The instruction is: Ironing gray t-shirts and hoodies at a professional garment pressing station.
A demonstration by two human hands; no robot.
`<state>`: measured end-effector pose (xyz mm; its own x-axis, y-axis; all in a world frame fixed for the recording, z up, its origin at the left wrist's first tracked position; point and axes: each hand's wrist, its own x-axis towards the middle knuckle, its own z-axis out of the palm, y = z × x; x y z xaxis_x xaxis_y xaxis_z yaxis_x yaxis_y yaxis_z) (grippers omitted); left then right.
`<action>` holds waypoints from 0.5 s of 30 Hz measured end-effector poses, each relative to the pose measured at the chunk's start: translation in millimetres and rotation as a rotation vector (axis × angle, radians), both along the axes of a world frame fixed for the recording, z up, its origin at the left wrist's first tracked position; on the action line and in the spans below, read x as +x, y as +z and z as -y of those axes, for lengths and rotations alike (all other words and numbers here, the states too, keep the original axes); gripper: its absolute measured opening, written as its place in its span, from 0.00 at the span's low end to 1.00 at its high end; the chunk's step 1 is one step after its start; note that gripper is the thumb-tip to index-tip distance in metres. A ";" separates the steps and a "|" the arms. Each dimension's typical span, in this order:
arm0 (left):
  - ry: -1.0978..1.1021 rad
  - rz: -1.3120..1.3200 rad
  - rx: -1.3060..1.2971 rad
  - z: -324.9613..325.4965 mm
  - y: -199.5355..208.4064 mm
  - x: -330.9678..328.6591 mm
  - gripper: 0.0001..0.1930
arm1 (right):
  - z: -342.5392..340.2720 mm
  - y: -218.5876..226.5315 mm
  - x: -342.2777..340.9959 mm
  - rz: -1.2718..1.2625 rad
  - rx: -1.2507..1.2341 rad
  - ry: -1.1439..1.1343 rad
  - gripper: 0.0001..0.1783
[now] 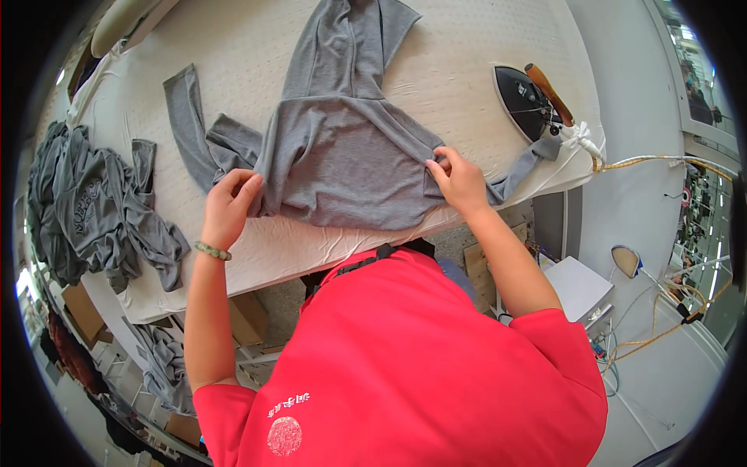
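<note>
**Folding the grey garment on the pressing table**

The pressing table [482,54] has a white padded cover and fills most of the view; it stands in a workshop with cables and boxes on the floor. The grey garment [342,156] lies in the middle of it, close to the near edge, with one sleeve reaching toward the left side. My left hand [229,206] pinches the left folded edge of the cloth, fingers pressed together over the fabric. My right hand [459,180] grips the right edge in the same way, thumb and fingers closed on a small fold. The iron [529,100] rests near the right edge, well apart from my hands, and a heap of grey clothes [97,210] lies at the left end.

To do this fold well, I think both hands should keep equal tension, so the edge stays straight and no wrinkle forms between them. The loose sleeves should be tucked flat before pressing down.
</note>
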<state>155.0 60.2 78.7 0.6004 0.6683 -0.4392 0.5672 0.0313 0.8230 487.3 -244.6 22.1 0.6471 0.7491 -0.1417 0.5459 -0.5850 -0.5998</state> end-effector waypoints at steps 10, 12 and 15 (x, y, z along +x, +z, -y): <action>-0.203 -0.539 0.589 37.9 -5.2 44.0 0.15 | -32.9 -0.3 36.0 -0.074 -0.256 0.114 0.13; -0.194 -0.649 0.556 42.6 -4.4 52.1 0.14 | -39.1 -3.5 48.8 -0.248 -0.303 0.113 0.12; -0.203 -0.776 0.563 42.0 -7.1 61.3 0.12 | -39.8 -4.5 62.5 -0.284 -0.259 0.172 0.10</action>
